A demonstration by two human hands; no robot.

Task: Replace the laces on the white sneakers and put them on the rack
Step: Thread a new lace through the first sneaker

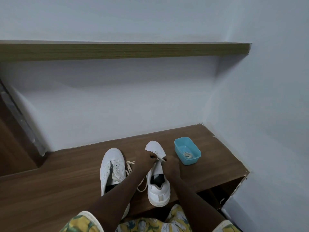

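Two white sneakers stand toe-away on a brown wooden surface [66, 173]. The left sneaker [112, 166] has a cream lace hanging loose off its right side. Over the right sneaker [158, 190] both hands meet above the tongue. My left hand [144, 159] pinches a cream lace [141, 183] near the front eyelets, and my right hand [170, 164] pinches the other end of it. A loop of that lace trails down between the two shoes. My hands hide the eyelets.
A light blue plastic tub [187, 150] with a coiled lace inside sits right of the shoes. A long wooden shelf [117, 51] is fixed to the pale wall above. The surface ends at the wall on the right, with an open compartment [222, 190] below.
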